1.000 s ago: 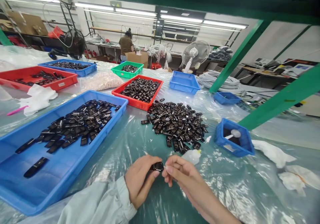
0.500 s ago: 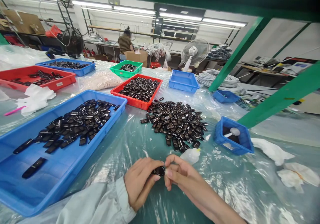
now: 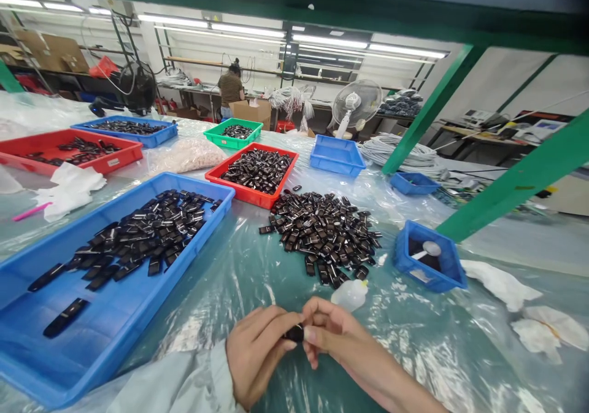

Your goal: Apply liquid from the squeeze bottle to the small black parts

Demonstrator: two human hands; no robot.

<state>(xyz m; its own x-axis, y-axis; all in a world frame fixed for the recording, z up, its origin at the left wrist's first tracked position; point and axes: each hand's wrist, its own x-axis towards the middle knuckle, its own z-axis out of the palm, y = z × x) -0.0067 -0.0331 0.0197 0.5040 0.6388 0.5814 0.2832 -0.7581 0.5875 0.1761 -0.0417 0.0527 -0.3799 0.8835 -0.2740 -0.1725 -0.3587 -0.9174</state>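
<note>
A small glossy black piece [image 3: 294,332] is gripped between the thumb and fingers of my left hand [image 3: 260,351]. My right hand [image 3: 338,338] touches the piece's right end, its thumb and fingers pinched together; whether something tiny is between them is too small to tell. Beyond both hands lies a loose pile of black pieces [image 3: 326,232] on the plastic-covered table. A small translucent bottle [image 3: 350,295] with a yellowish tip rests just past my right hand. To the left, a long blue tray [image 3: 110,333] holds many more black pieces.
Red trays [image 3: 221,180] and a green tray [image 3: 232,143] hold black parts farther back. A blue bin [image 3: 427,278] with a white scoop [image 3: 431,249] and crumpled white cloths [image 3: 499,283] are on the right. A green post [image 3: 515,180] slants across. A person [image 3: 230,89] stands in the background.
The whole view has tilted slightly, so the scene sits lower. My right fingers have drawn closer together at the piece, while my left hand keeps its hold.
</note>
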